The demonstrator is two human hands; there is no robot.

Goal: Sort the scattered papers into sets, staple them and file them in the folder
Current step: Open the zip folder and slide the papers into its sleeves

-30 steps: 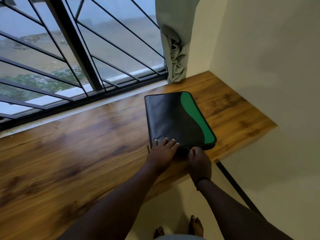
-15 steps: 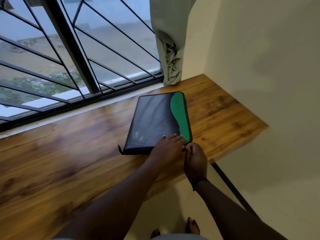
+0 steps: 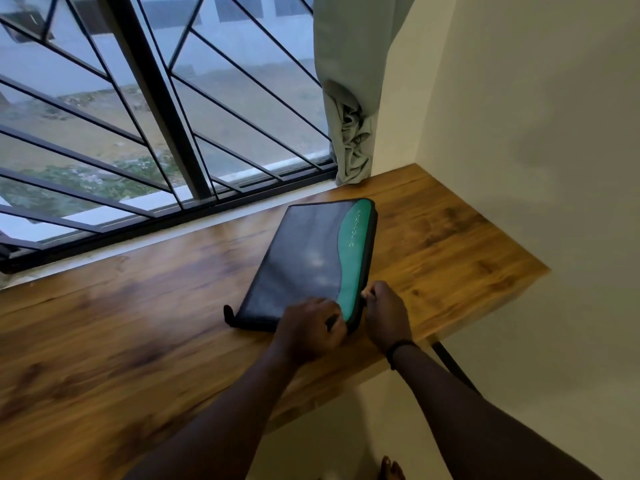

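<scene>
Black and green, the zipped folder (image 3: pixel 311 265) lies flat on the wooden desk (image 3: pixel 121 323). The left hand (image 3: pixel 311 329) curls over its near corner, gripping the edge. Just right of that grip, the right hand (image 3: pixel 386 315) pinches something small at the folder's side edge, probably the zip pull, though blurred.

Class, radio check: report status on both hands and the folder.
Left hand gripping the folder's near edge. Right hand pinching at its green corner, likely the zip pull. Folder closed, flat on desk. No papers visible.
</scene>
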